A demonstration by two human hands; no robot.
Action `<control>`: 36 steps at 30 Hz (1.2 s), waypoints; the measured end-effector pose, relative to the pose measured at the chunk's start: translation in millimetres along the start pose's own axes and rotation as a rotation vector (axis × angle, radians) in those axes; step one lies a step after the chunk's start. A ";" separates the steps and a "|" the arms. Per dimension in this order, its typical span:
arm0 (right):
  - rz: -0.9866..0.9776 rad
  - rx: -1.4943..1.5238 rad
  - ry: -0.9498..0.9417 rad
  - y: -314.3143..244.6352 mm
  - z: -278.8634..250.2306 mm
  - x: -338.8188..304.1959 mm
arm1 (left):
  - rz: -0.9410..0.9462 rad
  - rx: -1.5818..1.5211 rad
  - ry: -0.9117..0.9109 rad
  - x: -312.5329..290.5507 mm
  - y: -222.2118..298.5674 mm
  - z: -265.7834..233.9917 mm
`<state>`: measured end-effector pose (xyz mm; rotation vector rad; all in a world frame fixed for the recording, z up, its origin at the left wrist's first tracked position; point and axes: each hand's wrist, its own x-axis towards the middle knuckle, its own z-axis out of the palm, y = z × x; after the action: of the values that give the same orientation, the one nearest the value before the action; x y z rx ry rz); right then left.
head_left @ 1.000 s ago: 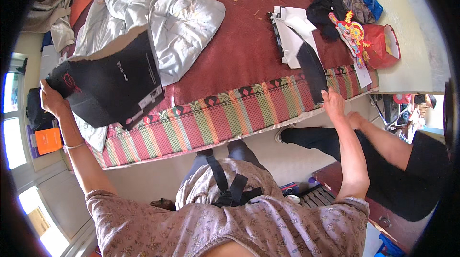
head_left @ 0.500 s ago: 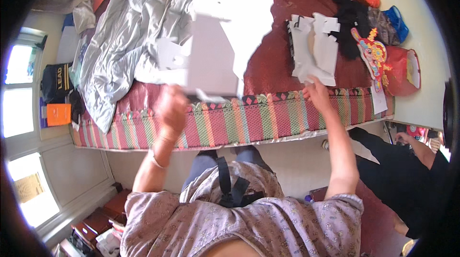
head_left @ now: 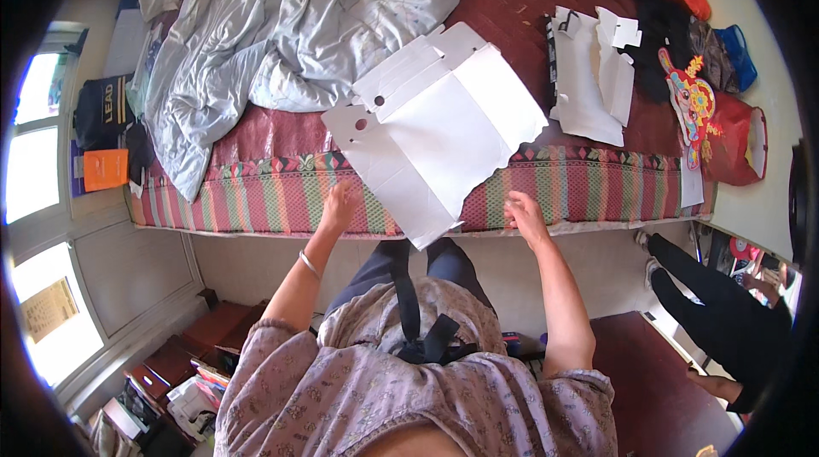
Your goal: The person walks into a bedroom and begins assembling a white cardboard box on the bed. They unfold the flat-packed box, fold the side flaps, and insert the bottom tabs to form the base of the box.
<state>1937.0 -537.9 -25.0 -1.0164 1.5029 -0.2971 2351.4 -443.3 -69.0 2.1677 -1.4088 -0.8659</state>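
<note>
A large white cardboard sheet, creased into panels and torn along one side, lies aslant over the bed's front edge. One corner juts past the edge, and round holes pierce its left flaps. Beside its lower left side is my left hand, holding nothing, fingers loosely bent and apart. My right hand hovers off the sheet's torn right side, also without anything in it, its fingers slightly curled. Farther right on the bed rests a smaller piece of folded white cardboard with a split down its middle.
A crumpled grey-blue satin quilt covers the bed's left part. Along the right sit a red bag, a colourful paper decoration and dark cloth. A person in black stands at the right, near a dark red low surface.
The large cardboard sheet, raised before, now lies flat and turned on the bed edge. Both my hands have come back toward me, the right one away from the smaller cardboard. The other person has shifted.
</note>
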 end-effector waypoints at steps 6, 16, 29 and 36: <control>0.009 -0.099 0.015 14.7 24.9 -26.1 | -0.487 -1.099 -0.161 50.5 37.8 5.3; -0.291 -0.288 0.148 -13.8 40.5 -66.3 | -0.315 -1.202 -0.145 99.0 70.0 11.3; -1.012 -0.967 0.671 -260.4 12.8 -110.0 | 0.194 -0.900 -0.361 66.3 165.3 -100.1; -0.243 -0.590 -0.194 -237.2 -54.0 -137.9 | 0.258 -0.765 -0.481 11.5 183.8 -113.4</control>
<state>1970.1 -595.1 246.8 -1.6518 1.3130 0.0879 2312.2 -527.3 126.5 1.2263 -1.2205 -1.5693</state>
